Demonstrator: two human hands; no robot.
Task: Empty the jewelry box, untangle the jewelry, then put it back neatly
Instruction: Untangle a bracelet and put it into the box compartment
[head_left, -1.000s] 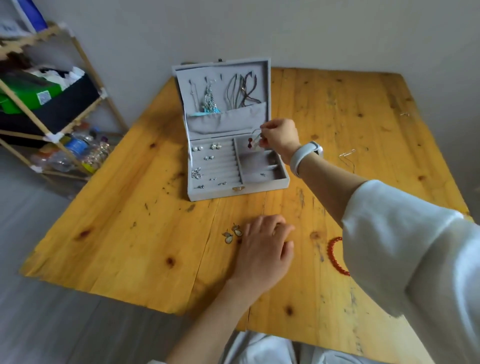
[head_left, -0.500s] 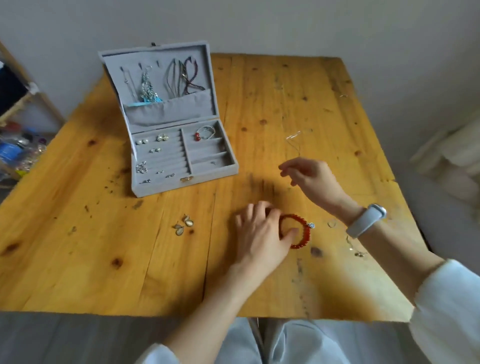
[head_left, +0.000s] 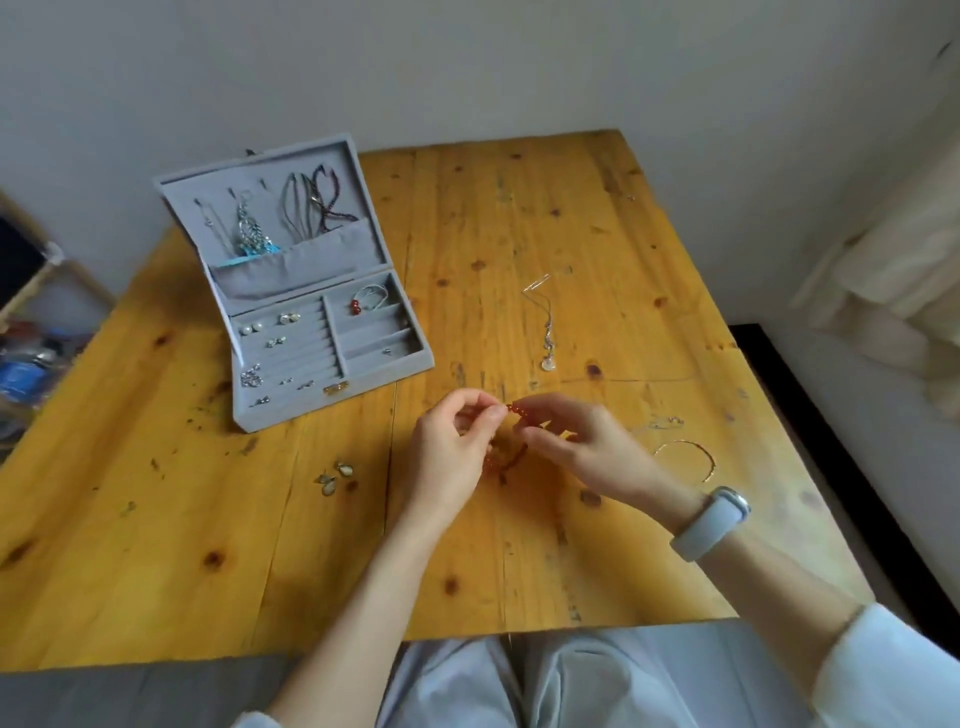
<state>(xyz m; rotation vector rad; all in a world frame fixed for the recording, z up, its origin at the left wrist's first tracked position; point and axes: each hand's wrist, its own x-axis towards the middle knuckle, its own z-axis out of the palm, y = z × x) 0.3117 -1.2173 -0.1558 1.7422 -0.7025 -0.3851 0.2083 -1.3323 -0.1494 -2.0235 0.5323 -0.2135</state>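
Nearest, the left hand (head_left: 451, 451) and right hand (head_left: 576, 448) meet above the yellow wooden table (head_left: 597, 561), each pinching the red beaded bracelet (head_left: 511, 436) between thumb and fingertips. A pair of small shell-like earrings (head_left: 335, 475) lies to the left, a thin gold bangle (head_left: 693, 457) to the right. Farther off lies a silver pendant necklace (head_left: 545, 332). Far left, the open grey velvet jewelry box (head_left: 306, 291) holds necklaces and earrings.

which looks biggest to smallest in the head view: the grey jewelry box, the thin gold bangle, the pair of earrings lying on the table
1. grey jewelry box
2. thin gold bangle
3. pair of earrings
All lie at similar distance on the table, so the order seems safe.
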